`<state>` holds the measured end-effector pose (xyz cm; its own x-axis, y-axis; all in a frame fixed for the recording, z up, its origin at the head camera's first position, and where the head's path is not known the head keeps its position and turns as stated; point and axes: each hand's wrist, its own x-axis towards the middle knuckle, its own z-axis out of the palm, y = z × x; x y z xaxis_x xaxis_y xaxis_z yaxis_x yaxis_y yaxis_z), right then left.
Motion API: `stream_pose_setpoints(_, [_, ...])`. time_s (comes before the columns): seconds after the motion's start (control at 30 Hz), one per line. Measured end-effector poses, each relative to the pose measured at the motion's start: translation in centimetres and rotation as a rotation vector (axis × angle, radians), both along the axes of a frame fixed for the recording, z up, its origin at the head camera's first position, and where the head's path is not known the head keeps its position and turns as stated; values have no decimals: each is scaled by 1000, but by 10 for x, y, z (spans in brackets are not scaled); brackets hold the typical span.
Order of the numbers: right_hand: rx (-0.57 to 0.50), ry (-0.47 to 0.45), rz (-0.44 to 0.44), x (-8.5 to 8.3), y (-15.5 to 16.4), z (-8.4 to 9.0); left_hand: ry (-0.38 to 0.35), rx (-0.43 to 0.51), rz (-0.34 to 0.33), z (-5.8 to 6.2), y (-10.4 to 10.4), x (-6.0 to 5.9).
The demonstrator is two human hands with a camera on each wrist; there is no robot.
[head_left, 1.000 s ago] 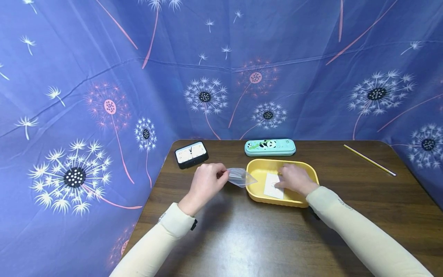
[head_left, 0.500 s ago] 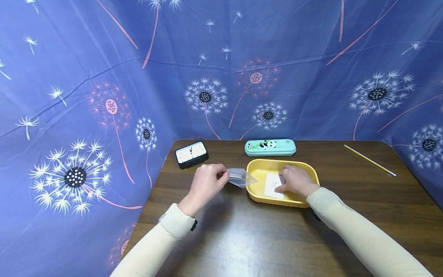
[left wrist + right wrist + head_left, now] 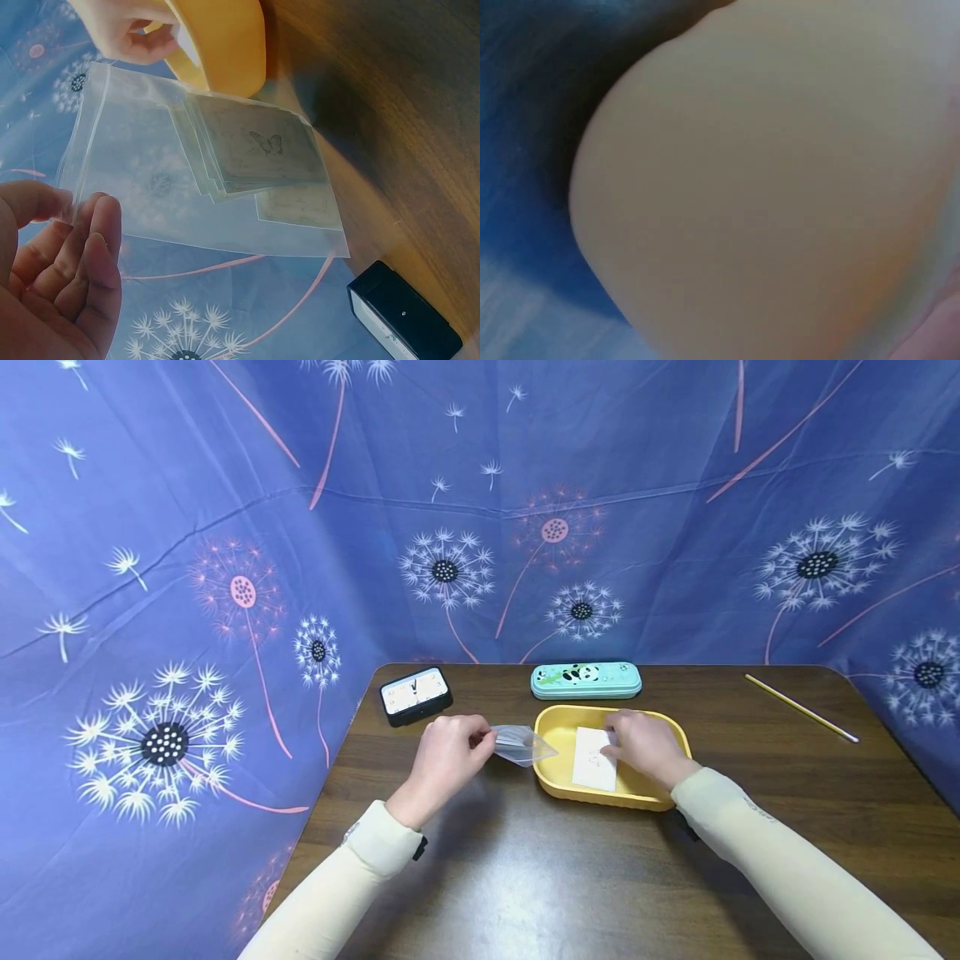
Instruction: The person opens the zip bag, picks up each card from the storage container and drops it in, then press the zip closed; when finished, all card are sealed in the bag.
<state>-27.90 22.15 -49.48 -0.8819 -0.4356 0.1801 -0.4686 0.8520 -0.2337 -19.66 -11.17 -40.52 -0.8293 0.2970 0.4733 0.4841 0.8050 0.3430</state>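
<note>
My left hand (image 3: pixel 452 749) pinches the top edge of a clear zip bag (image 3: pixel 142 142) between thumb and forefinger. Several cards (image 3: pixel 247 165) sit inside the bag, the front one printed with a butterfly. To the right stands a yellow tray (image 3: pixel 555 785), with a white card (image 3: pixel 592 768) bearing a small drawing in it. My right hand (image 3: pixel 647 745) reaches into the tray, thumb and fingertips at the card's upper right edge, seemingly pinching it. In the right wrist view, the blurred tray wall (image 3: pixel 757 195) hides most of the hand.
A black-framed clock (image 3: pixel 415 695) stands at the back left of the wooden table (image 3: pixel 510 877). Behind the tray lies a mint pencil case (image 3: pixel 585 680) with a panda. A yellow pencil (image 3: pixel 801 707) lies far right. Blue patterned cloth (image 3: pixel 480 510) hangs behind.
My right hand has shifted slightly away from me along the card, uncovering more of its drawing, and the card has moved a little. My left hand and the bag have barely moved.
</note>
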Motion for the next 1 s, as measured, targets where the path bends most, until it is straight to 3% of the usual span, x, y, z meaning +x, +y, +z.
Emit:
stream_pose_setpoints(0.23, [-48, 105, 15, 6, 0, 16, -6, 5, 1, 0, 0, 0])
stream_pose_setpoints(0.47, [-69, 108, 30, 19, -3, 34, 1, 2, 0, 0, 1, -1])
stream_pose_setpoints(1.0, [-34, 157, 155, 47, -11, 49, -5, 2, -1, 0, 2, -1])
